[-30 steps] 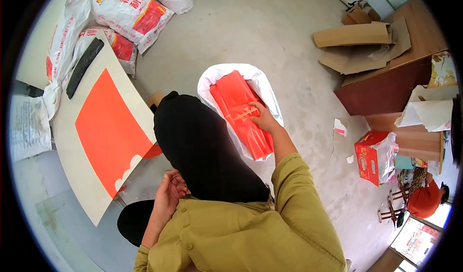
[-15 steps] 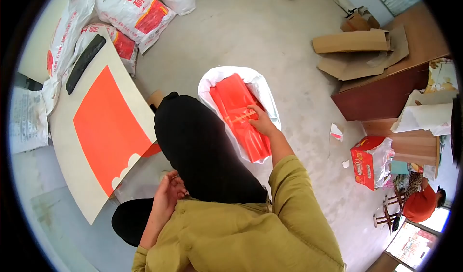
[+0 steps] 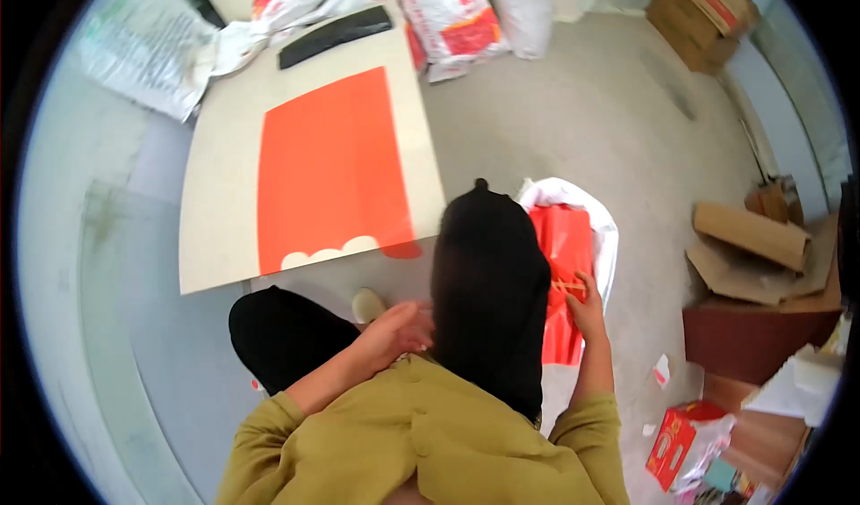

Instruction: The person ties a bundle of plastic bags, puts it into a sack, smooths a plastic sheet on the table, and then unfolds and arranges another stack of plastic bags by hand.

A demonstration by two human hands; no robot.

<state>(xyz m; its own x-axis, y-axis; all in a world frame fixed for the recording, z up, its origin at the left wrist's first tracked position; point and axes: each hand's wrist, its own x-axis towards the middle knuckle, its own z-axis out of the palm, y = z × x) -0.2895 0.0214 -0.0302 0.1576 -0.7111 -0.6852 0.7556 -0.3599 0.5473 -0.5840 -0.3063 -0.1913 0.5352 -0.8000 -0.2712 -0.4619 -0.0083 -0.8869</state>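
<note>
My right hand (image 3: 587, 310) reaches down beside my right leg to a red plastic bundle (image 3: 563, 236). Its fingers are closed on a thin orange tie (image 3: 568, 285) that crosses the bundle. A white sack (image 3: 608, 245) with an open mouth surrounds the bundle, and my knee hides its left side. Resting by the inner side of my right thigh, my left hand (image 3: 400, 331) is empty, its fingers loosely extended. In front of me an orange-red sheet (image 3: 331, 169) with a scalloped near edge lies on a pale tabletop (image 3: 219, 192).
A long black object (image 3: 336, 36) lies at the table's far edge. Printed white sacks (image 3: 448, 12) stand behind it. To the right are flattened cardboard (image 3: 752, 245), a red box (image 3: 679, 447) and paper scraps (image 3: 661, 371) on the floor. Cardboard boxes (image 3: 703, 17) stand at the back.
The view has turned left, so the table has come nearer the middle and the sack sits further right. My right hand remains at the tie. My left hand's fingers have straightened somewhat.
</note>
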